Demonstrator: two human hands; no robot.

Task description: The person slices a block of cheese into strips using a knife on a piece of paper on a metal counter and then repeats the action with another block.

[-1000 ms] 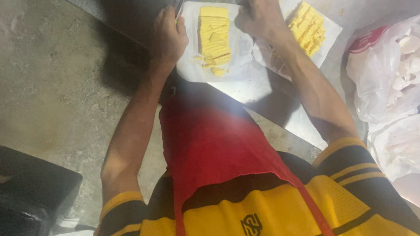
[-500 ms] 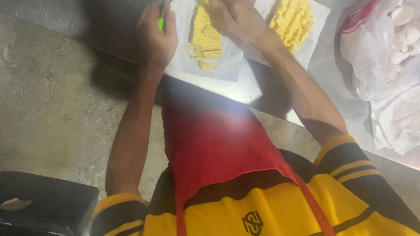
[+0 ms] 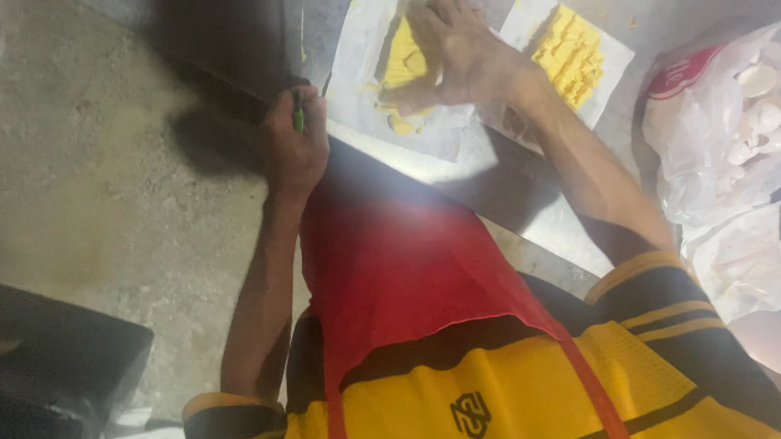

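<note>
While pressed flat on the near yellow stack (image 3: 401,61), right hand (image 3: 456,52) lay fingers spread, grasping nothing. Left hand (image 3: 297,148) clenched round green tool (image 3: 298,117) at table (image 3: 497,160) edge, blade pointing up-frame, stack up-right, nearer the right hand.

seen from above, at a metal table (image 3: 538,208). left hand (image 3: 297,148), at ten o'clock, closed around a green-handled tool (image 3: 298,117) at the table edge. right hand (image 3: 452,52), at twelve o'clock, pressed flat on a yellow stack (image 3: 403,53) lying on white paper (image 3: 355,60). second yellow stack (image 3: 571,55) just beside, at one o'clock. clear bag of pale round pieces (image 3: 759,116) at three o'clock.
</note>
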